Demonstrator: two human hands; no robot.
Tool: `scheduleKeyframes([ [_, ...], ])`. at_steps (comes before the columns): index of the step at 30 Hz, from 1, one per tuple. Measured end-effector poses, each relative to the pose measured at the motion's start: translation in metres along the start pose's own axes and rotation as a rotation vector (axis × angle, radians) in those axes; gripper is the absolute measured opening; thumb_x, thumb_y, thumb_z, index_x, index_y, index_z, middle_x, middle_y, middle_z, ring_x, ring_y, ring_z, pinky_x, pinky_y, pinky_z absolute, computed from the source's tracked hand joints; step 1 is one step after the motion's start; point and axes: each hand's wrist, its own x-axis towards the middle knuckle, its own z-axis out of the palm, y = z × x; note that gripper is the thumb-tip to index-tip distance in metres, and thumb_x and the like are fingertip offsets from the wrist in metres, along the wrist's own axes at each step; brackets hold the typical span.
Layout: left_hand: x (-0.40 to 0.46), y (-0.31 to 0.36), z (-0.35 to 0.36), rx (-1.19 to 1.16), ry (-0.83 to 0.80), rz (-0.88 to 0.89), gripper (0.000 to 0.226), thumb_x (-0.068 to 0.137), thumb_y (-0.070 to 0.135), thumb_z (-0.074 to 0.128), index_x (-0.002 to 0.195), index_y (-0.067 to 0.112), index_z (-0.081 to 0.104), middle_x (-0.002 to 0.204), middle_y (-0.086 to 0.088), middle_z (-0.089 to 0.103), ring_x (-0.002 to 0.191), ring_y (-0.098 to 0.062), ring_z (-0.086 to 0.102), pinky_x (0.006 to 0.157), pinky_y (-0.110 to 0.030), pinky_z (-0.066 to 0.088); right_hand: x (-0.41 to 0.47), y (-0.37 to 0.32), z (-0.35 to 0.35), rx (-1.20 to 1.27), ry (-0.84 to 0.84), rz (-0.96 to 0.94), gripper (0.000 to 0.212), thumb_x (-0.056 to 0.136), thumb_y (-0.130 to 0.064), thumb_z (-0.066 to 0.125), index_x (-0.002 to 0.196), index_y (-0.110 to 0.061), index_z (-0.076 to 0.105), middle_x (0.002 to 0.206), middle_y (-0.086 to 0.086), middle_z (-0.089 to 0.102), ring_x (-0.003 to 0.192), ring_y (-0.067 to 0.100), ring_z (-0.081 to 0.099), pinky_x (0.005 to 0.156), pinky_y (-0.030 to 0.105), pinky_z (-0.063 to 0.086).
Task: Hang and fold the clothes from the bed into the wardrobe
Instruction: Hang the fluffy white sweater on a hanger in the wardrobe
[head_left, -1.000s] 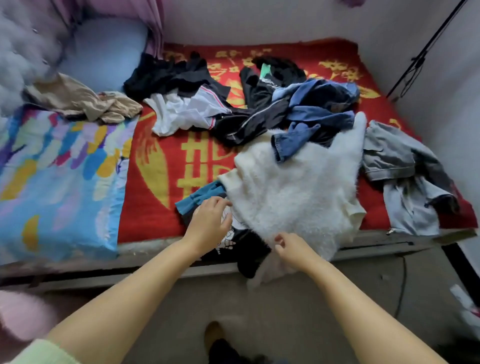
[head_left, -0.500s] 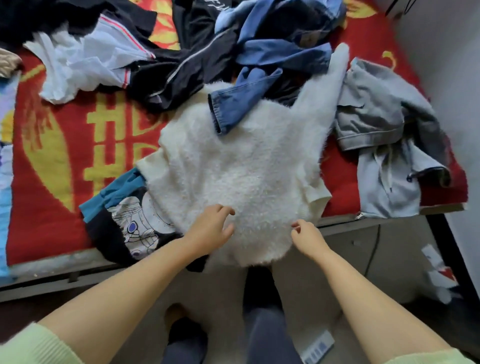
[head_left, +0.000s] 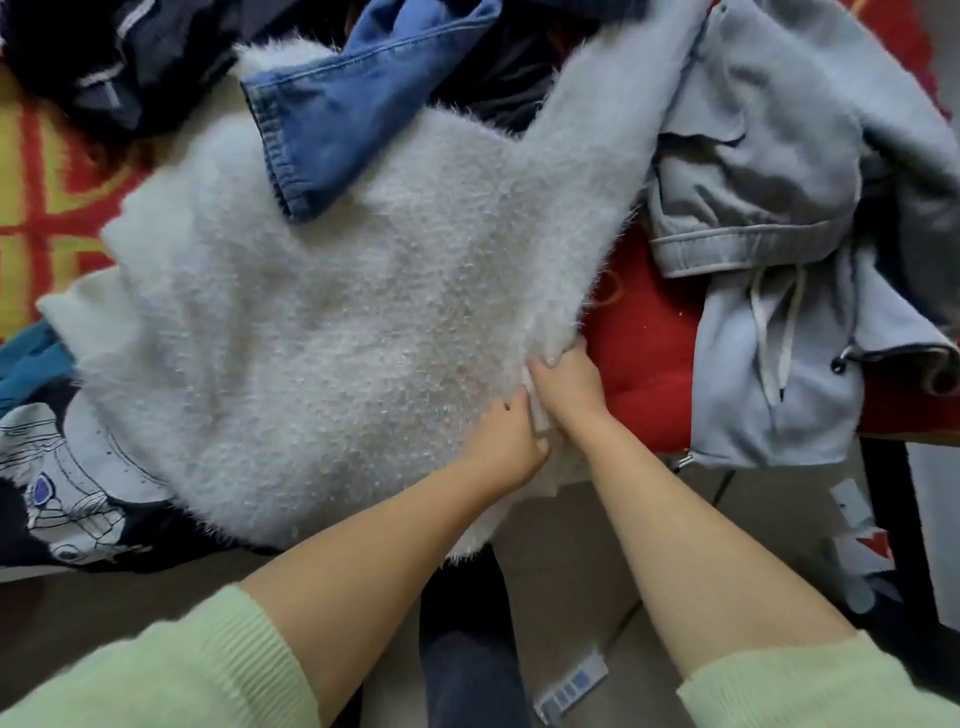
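Note:
A fluffy white sweater (head_left: 322, 322) lies spread over the near edge of the bed, one sleeve stretching up to the right. My right hand (head_left: 566, 387) grips the sweater's right side seam, fingers curled into the fur. My left hand (head_left: 511, 441) sits just beside it at the sweater's lower right hem, fingers closed on the ribbed white edge. A blue denim leg (head_left: 358, 104) lies over the sweater's top. A black T-shirt with a white astronaut print (head_left: 67, 493) is partly under the sweater's left side.
A grey hoodie with drawstrings (head_left: 779, 249) is crumpled to the right on the red and yellow bedcover (head_left: 644, 353). Dark garments (head_left: 130, 67) pile at the upper left. Grey floor (head_left: 582, 561) and paper scraps (head_left: 862, 545) lie below the bed edge.
The view moved closer over the sweater. Both hands shifted right along the hem and came together at the sweater's lower right side, now gripping the fabric there.

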Motion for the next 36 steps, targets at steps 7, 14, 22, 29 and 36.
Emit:
scheduleKeyframes([
  [7,-0.014,-0.005,-0.008,-0.33,0.145,-0.018,0.046,0.081,0.043,0.043,0.119,0.018,0.049,0.108,-0.001,0.055,0.098,-0.02,0.056,0.069,-0.024,0.042,-0.032,-0.042,-0.019,0.285,-0.195,-0.01,0.033,0.095,-0.024,0.043,0.102,0.003,0.061,0.098,0.016,0.063,0.095,0.029,0.059,0.077,0.031,0.043],
  [14,-0.111,-0.029,-0.101,-0.489,0.347,0.132,0.015,0.089,0.025,0.062,0.082,0.038,0.055,0.08,0.014,0.062,0.075,-0.004,0.058,0.062,-0.021,0.043,-0.114,-0.124,-0.047,0.448,-0.296,-0.162,0.022,0.095,-0.024,0.046,0.082,-0.008,0.055,0.085,0.007,0.059,0.084,0.023,0.059,0.079,0.035,0.047],
  [22,-0.257,-0.078,-0.155,-0.622,0.44,0.213,0.058,0.064,0.062,0.074,0.107,0.024,0.063,0.101,0.004,0.069,0.091,0.002,0.061,0.081,-0.032,0.051,-0.276,-0.201,-0.046,0.401,-0.363,-0.392,0.03,0.096,-0.03,0.046,0.109,-0.004,0.054,0.102,0.007,0.055,0.102,0.025,0.056,0.093,0.039,0.046],
  [29,-0.443,-0.141,-0.141,-0.856,0.667,0.349,0.055,0.078,0.063,0.059,0.101,0.013,0.057,0.084,0.022,0.064,0.08,0.013,0.059,0.075,-0.011,0.044,-0.462,-0.224,0.008,0.477,-0.575,-0.578,0.02,0.095,-0.025,0.048,0.097,-0.008,0.059,0.083,0.009,0.058,0.073,0.018,0.061,0.063,0.025,0.049],
  [36,-0.589,-0.192,-0.141,-0.592,1.09,0.289,0.049,0.072,0.05,0.065,0.111,0.024,0.05,0.1,0.008,0.064,0.09,-0.006,0.061,0.075,-0.024,0.048,-0.607,-0.233,0.048,0.222,-0.696,-0.862,0.013,0.092,-0.023,0.053,0.086,-0.011,0.056,0.084,0.013,0.059,0.073,0.023,0.06,0.061,0.03,0.049],
])
